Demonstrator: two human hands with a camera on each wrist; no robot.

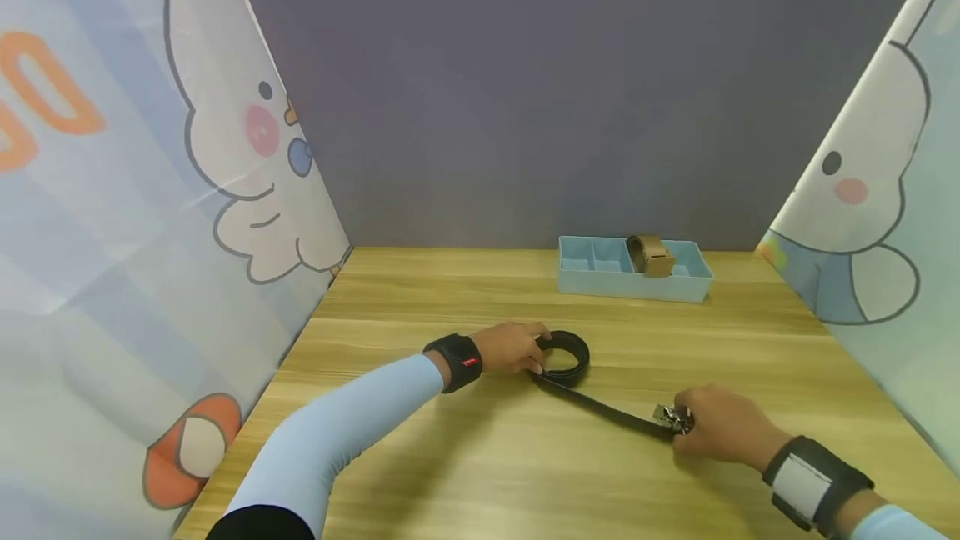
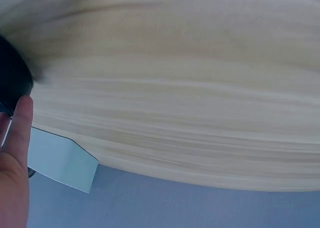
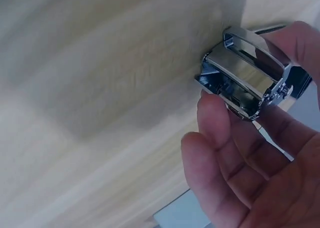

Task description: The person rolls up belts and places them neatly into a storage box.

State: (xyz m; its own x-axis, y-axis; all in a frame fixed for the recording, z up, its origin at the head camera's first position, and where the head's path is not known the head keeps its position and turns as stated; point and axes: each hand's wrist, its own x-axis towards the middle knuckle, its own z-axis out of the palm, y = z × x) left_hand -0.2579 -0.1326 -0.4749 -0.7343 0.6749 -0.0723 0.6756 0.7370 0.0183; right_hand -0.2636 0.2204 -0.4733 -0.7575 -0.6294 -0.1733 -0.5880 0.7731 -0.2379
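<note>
A black belt (image 1: 617, 415) lies across the wooden table, part of it rolled into a coil standing on its edge. At the coil's left side, my left hand (image 1: 510, 347) pinches the belt between thumb and fingers. The strap runs from there to the right and toward me, ending in a shiny metal buckle (image 3: 245, 71). My right hand (image 1: 726, 427) holds that buckle end, fingers curled beneath it and thumb on the far side in the right wrist view. In the left wrist view only a dark edge of the coil (image 2: 12, 78) shows beside the fingers.
At the back of the table (image 1: 450, 282) stands a light blue divided tray (image 1: 630, 287). A tan rolled strap, apparently another belt, (image 1: 656, 259) sits in its right part. A grey wall rises behind, and printed cartoon panels flank both sides.
</note>
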